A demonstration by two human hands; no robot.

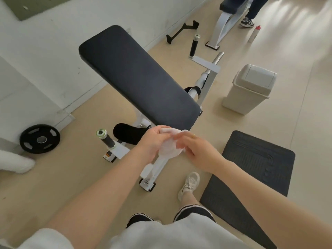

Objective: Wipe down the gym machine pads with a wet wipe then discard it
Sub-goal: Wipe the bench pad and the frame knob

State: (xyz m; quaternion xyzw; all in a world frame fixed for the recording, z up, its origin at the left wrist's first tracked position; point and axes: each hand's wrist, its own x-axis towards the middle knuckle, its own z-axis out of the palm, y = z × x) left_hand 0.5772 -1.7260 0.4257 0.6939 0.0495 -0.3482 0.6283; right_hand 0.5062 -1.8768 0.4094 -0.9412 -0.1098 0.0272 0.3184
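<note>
A white wet wipe is bunched between both hands, just in front of the near end of the black bench pad. My left hand grips the wipe from the left with curled fingers. My right hand pinches its right side. The long dark pad slopes away to the upper left on a white frame. A smaller black pad sits low under the bench, partly hidden by my left hand.
A beige swing-lid bin stands on the floor to the right of the bench. A black floor mat lies at lower right. A weight plate leans at left. Another person's legs and a bottle are far off.
</note>
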